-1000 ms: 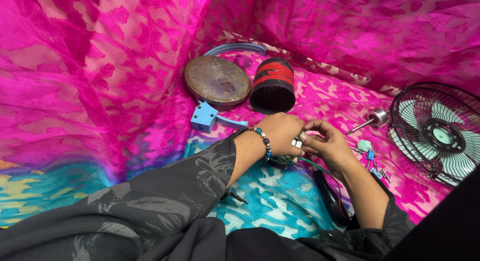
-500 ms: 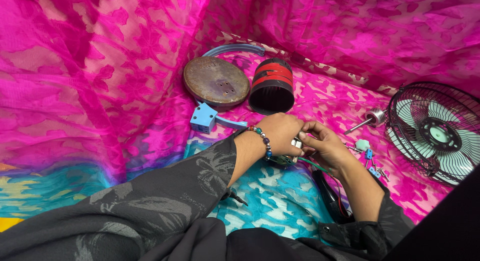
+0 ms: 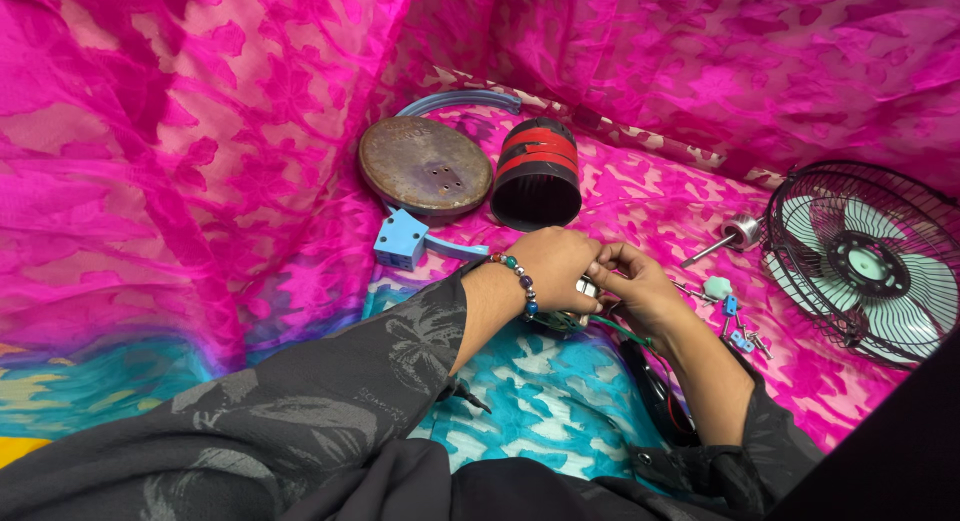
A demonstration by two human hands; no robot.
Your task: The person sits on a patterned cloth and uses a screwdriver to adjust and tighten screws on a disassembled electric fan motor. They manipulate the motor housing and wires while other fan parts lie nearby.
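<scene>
Both hands are meeting over the patterned pink and turquoise cloth (image 3: 560, 401) covering the surface. The left hand (image 3: 553, 269), wearing a beaded bracelet (image 3: 517, 278), is curling its fingers around a small metal part (image 3: 570, 303), which is sitting between the two hands with green wires (image 3: 622, 330) trailing from it. The right hand (image 3: 640, 289) is pinching at the same part with fingertips pressed together. Behind the hands are lying a round rusty metal disc (image 3: 425, 166), a black and red cylindrical housing (image 3: 537, 173) and a blue plastic piece (image 3: 400, 238). To the right, a caged fan (image 3: 865, 261) is resting beside a metal shaft (image 3: 728, 236) and scattered small screws (image 3: 740, 331).
</scene>
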